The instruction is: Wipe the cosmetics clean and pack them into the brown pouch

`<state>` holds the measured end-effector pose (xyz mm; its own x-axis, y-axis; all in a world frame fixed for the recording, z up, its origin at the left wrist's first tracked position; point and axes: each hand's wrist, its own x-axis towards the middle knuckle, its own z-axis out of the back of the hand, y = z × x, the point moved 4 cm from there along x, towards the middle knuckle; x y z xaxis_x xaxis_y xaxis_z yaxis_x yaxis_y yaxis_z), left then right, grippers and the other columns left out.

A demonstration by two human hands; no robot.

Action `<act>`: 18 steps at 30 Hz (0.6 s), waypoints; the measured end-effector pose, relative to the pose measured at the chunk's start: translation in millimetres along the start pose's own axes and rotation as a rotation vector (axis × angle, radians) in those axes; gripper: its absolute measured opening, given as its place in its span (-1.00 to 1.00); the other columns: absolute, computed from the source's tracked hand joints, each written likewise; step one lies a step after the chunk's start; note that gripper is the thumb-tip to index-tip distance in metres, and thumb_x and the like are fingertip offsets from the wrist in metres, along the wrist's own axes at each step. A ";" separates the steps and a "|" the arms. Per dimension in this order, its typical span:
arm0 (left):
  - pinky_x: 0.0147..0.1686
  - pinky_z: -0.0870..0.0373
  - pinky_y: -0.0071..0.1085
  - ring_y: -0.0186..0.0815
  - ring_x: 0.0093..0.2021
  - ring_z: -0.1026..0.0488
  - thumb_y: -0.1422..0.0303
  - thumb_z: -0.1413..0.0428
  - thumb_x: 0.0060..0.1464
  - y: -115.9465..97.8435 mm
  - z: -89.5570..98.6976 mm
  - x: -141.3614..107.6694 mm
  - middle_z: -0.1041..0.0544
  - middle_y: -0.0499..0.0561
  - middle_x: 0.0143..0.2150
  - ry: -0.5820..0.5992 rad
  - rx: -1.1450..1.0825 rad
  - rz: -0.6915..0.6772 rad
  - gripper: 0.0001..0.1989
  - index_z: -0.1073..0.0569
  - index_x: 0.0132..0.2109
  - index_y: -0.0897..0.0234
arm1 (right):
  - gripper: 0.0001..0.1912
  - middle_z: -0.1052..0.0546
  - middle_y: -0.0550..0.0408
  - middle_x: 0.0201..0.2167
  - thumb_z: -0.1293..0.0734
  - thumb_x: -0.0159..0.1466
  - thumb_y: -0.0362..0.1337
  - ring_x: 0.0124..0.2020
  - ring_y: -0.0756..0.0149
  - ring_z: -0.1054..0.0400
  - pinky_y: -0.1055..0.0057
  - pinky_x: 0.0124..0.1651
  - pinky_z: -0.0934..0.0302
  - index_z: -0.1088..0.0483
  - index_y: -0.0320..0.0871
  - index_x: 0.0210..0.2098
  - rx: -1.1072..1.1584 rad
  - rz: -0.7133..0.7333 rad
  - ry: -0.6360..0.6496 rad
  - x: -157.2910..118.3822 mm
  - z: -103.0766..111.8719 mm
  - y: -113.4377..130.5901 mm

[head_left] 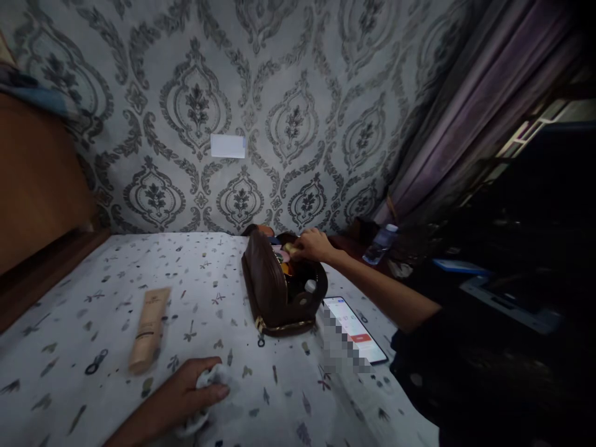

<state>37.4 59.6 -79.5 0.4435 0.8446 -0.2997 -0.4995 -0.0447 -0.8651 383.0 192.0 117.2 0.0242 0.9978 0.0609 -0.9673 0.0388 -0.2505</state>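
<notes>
A dark brown zip pouch (264, 279) stands unzipped on the patterned sheet, with several small items inside and a white cap (310, 286) near its front. My right hand (313, 246) reaches over its far rim. Its fingers are curled at a small yellowish thing whose kind I cannot make out. Low in the view, my left hand (201, 386) is closed around a crumpled white tissue or cloth (212, 376). To the left of the pouch, apart from both hands, lies a beige squeeze tube (149, 329).
A phone (356, 329) with a lit screen lies right of the pouch, under my right forearm. A clear plastic bottle (380, 244) is beyond the forearm. A wooden headboard or cabinet (40, 180) stands at left, a patterned wall (261, 112) behind, and a purple curtain (470, 118) at right.
</notes>
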 end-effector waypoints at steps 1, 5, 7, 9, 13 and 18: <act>0.16 -0.34 -0.10 0.13 0.22 -0.34 -0.20 -0.16 -0.15 -1.5 -0.2 -0.4 -0.46 0.21 0.20 0.005 0.006 0.006 -0.18 -0.48 0.15 0.24 | -0.62 -0.46 -0.15 0.03 -0.34 0.25 -0.05 0.11 -0.08 -0.27 0.19 0.01 -0.19 -0.54 -0.05 -0.01 0.003 -0.005 0.001 -0.3 0.0 -0.2; 0.18 -0.30 -0.08 0.11 0.22 -0.34 -0.20 -0.13 -0.13 -11.4 -0.6 -3.2 -0.47 0.19 0.19 0.033 0.008 -0.029 -0.21 -0.49 0.14 0.23 | -0.59 -0.48 -0.17 0.02 -0.38 0.21 -0.02 0.08 -0.05 -0.30 0.23 -0.01 -0.20 -0.55 -0.13 -0.06 0.006 -0.001 0.005 0.3 0.3 1.2; 0.19 -0.30 -0.09 0.10 0.21 -0.34 -0.20 -0.13 -0.13 -15.0 0.2 -4.6 -0.48 0.16 0.18 0.040 0.018 -0.034 -0.22 -0.49 0.13 0.19 | -0.60 -0.50 -0.15 0.00 -0.40 0.17 -0.02 0.07 -0.03 -0.31 0.26 -0.02 -0.21 -0.56 -0.15 -0.12 0.005 0.010 0.012 1.4 0.4 2.6; 0.19 -0.29 -0.10 0.10 0.22 -0.34 -0.20 -0.14 -0.14 -17.0 1.5 -5.8 -0.47 0.15 0.19 0.040 0.034 -0.028 -0.22 -0.49 0.14 0.18 | -0.60 -0.51 -0.14 -0.02 -0.43 0.13 -0.02 0.06 -0.02 -0.32 0.27 -0.03 -0.21 -0.56 -0.16 -0.16 0.003 0.020 0.019 1.9 0.6 4.1; 0.19 -0.30 -0.11 0.09 0.21 -0.36 -0.19 -0.15 -0.14 -19.3 3.5 -7.4 -0.46 0.20 0.21 0.045 0.056 -0.016 -0.20 -0.48 0.15 0.22 | -0.63 -0.51 -0.15 -0.03 -0.40 0.17 -0.03 0.07 -0.02 -0.31 0.26 -0.02 -0.20 -0.55 -0.19 -0.19 -0.003 0.035 0.007 -0.5 1.7 6.0; 0.14 -0.36 -0.13 0.07 0.16 -0.40 -0.17 -0.16 -0.14 -24.5 3.9 -9.1 -0.49 0.16 0.17 0.033 0.055 -0.030 -0.25 -0.51 0.12 0.17 | -0.65 -0.53 -0.11 -0.06 -0.37 0.20 0.00 0.05 0.02 -0.33 0.26 -0.02 -0.20 -0.56 -0.15 -0.24 0.004 0.046 -0.018 -6.4 4.0 5.2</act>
<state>42.7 55.1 -54.0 0.4827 0.8270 -0.2882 -0.5254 0.0102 -0.8508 376.8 185.6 119.3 -0.0244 0.9975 0.0667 -0.9684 -0.0070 -0.2493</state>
